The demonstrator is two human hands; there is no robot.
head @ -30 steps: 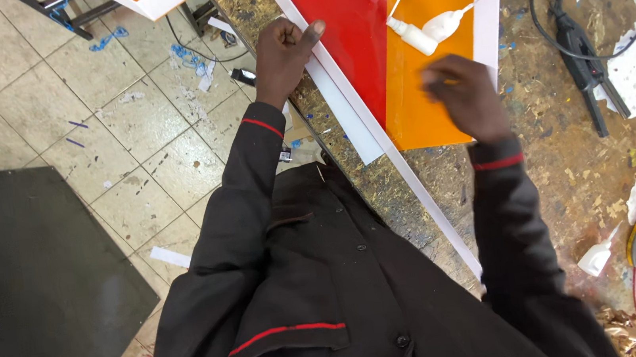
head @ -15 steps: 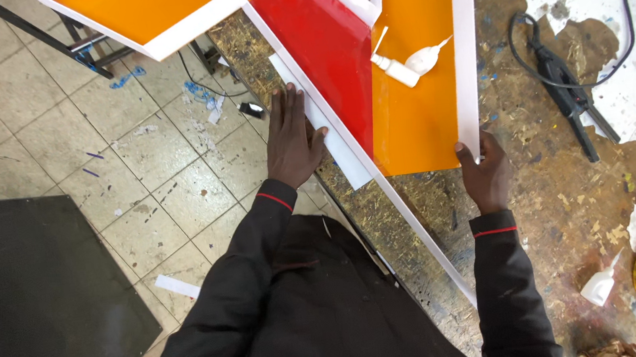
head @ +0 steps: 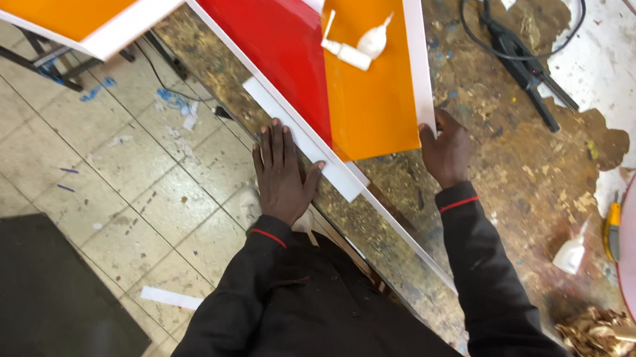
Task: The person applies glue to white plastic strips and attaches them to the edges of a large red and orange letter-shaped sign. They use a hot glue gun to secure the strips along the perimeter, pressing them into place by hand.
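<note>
**A:** Where's the big orange-and-red plastic sign panel with white edging (head: 368, 93)?

**B:** From my feed it's on the scarred wooden workbench (head: 510, 180). Left hand (head: 282, 175) lies flat, fingers spread, against its white edge; right hand (head: 447, 152) pinches its lower corner.

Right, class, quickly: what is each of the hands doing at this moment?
Left hand: open, flat, fingers spread on the white strip.
Right hand: at the white edge of the orange panel; grip cannot be told.
</note>
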